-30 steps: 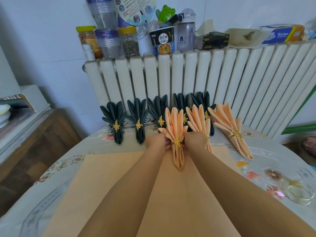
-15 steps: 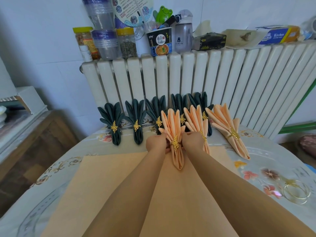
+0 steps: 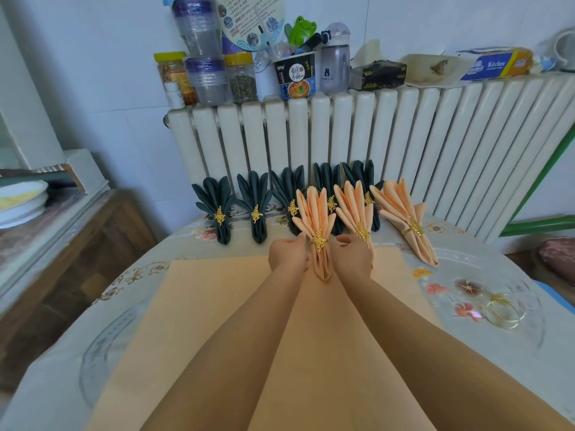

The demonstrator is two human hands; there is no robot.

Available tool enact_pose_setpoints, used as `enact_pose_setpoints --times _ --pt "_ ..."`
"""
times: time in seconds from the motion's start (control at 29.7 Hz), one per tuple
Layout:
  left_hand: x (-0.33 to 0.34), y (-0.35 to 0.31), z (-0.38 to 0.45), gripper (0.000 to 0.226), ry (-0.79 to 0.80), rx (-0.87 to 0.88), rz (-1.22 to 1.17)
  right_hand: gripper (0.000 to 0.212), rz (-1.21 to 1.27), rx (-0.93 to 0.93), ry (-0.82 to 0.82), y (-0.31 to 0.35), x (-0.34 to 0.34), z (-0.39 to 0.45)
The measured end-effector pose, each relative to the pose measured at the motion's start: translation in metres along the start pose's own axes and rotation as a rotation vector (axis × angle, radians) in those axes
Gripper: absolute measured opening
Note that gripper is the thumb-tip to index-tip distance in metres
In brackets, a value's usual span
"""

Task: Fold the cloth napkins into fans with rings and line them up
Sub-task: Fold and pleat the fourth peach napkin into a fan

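Where our two hands meet at the far edge of the flat peach cloth (image 3: 217,306), we see a peach pleated fan napkin (image 3: 315,219) with a gold leaf ring (image 3: 318,241) lying between them. Left hand (image 3: 287,255) touches its left pleat edge with loosely curled fingers; right hand (image 3: 353,255) hovers relaxed just beside, contact unclear. Two more peach fans (image 3: 401,209) lie to the right, five dark green ringed fans (image 3: 217,206) behind against the white ribbed radiator (image 3: 435,144). Loose gold rings (image 3: 504,311) sit well apart on the floral tablecloth (image 3: 466,275).

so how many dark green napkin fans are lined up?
5, in a row against the radiator: far left, next, third, fourth, fifth. The last three stand partly behind peach fans, which might hide more.
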State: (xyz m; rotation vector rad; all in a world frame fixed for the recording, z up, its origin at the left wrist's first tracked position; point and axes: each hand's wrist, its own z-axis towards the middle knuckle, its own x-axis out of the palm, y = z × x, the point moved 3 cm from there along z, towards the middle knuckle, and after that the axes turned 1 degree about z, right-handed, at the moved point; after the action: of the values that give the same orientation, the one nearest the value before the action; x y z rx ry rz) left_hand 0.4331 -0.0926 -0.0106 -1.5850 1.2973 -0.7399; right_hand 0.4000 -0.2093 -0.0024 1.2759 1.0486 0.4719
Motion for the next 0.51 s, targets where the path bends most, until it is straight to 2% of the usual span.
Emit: enact_pose_setpoints --times 0.34,0.51 --pt "-0.046 0.05 -0.092 0.015 0.034 -0.023 -0.055 0.032 -0.117 -0.042 0.09 -0.026 -0.039 -0.094" --pt "-0.075 0.069 -0.142 0.016 0.031 0.042 0.003 0.032 -0.129 -0.078 0.121 -0.04 -0.063 -0.146"
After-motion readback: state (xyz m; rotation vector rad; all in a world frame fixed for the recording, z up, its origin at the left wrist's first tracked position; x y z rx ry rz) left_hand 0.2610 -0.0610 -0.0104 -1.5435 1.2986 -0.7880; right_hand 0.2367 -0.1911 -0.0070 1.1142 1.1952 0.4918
